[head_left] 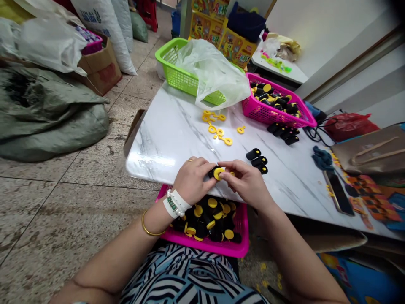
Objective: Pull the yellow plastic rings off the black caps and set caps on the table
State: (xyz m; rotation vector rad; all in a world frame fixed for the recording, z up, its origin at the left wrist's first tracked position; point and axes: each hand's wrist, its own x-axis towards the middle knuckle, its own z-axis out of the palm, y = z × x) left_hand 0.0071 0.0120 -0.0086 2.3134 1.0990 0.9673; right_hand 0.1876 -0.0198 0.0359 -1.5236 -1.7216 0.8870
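Observation:
My left hand (193, 179) is closed around a small black cylinder (210, 171) above the table's front edge. At the cylinder's end, facing me, is a yellow ring piece (217, 169). The fingers of my right hand (248, 182) pinch the yellow piece, part of which shows between them. Whether the ring is fixed on the cylinder I cannot tell. Beyond my hands lie several loose yellow ring pieces (219, 132), some joined together. Three black cylinders with yellow spots (258, 161) lie to the right of my right hand. Below my hands, a pink basket (218, 248) holds many yellow-capped black cylinders (209, 221).
A green basket (172, 69) with a clear plastic bag (218, 71) stands at the table's back. Beside it is another pink basket (268, 115) of capped cylinders, with several black cylinders (284, 133) in front. A phone (338, 192) and a paper bag (373, 154) lie right.

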